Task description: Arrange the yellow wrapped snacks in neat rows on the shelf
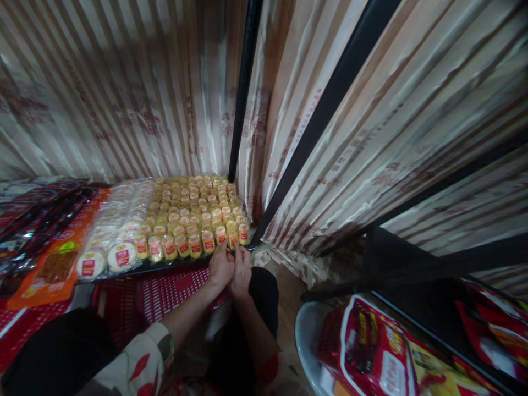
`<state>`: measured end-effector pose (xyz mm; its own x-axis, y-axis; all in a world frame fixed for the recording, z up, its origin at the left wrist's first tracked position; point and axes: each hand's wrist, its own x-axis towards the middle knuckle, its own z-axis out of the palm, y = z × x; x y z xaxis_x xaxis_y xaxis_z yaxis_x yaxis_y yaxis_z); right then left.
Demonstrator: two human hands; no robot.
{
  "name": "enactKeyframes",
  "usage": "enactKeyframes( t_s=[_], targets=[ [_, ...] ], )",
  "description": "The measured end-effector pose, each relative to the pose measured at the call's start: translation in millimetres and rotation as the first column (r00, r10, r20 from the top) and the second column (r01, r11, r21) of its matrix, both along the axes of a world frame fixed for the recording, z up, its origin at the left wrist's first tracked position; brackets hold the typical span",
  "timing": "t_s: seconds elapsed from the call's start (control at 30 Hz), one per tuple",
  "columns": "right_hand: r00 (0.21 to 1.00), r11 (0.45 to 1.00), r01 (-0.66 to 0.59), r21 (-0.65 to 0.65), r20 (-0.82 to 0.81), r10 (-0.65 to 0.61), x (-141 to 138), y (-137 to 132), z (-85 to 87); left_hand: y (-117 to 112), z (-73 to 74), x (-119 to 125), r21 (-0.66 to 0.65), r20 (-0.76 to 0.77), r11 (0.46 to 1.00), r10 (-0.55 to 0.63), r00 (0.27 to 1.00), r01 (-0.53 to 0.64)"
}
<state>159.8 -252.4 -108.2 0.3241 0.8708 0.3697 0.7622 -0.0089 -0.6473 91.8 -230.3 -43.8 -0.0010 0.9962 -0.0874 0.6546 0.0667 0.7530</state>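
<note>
My left hand and my right hand are pressed together at the front right corner of a low shelf. Both have curled fingers touching the front row of small yellow packets with red and white labels, near the packets at the corner. What the fingers pinch is hidden. Rows of these packets fill the shelf back to the curtain.
Round white packs lie left of the yellow ones, then orange snack bags and dark bags. A red plastic crate sits under the shelf. Striped curtains hang behind black rack posts. Red packs fill a white basin at the lower right.
</note>
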Motion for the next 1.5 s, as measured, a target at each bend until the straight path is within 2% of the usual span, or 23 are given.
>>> enactKeyframes(
  t_s=[0.37, 0.57, 0.7, 0.97, 1.2, 1.5],
  targets=[
    [0.992, 0.994, -0.087, 0.069, -0.086, 0.093, 3, -1, -12.0, -3, -9.1, -4, 0.112, 0.020, 0.993, -0.035, 0.999, 0.032],
    [0.982, 0.995, -0.092, 0.049, -0.158, 0.099, 4, -1, -12.6, -11, -2.2, -3, 0.159, 0.038, 0.985, -0.071, 0.997, 0.064],
    [0.977, 0.993, -0.104, 0.051, -0.180, 0.111, 4, -2, -12.7, -11, 1.1, -3, 0.121, 0.022, 0.988, -0.097, 0.995, 0.094],
    [0.986, 0.994, -0.080, 0.079, -0.142, 0.091, 4, -1, -12.0, -5, -5.8, -4, 0.145, 0.005, 0.985, -0.091, 0.996, 0.089],
    [0.982, 0.992, -0.112, 0.050, -0.144, 0.118, 6, -3, -14.7, -9, -6.8, -6, 0.142, 0.034, 0.986, -0.092, 0.995, 0.087],
    [0.980, 0.990, -0.121, 0.074, -0.151, 0.131, 10, -3, -12.4, -14, -3.8, -2, 0.104, 0.038, 0.992, -0.075, 0.997, 0.070]
  ],
)
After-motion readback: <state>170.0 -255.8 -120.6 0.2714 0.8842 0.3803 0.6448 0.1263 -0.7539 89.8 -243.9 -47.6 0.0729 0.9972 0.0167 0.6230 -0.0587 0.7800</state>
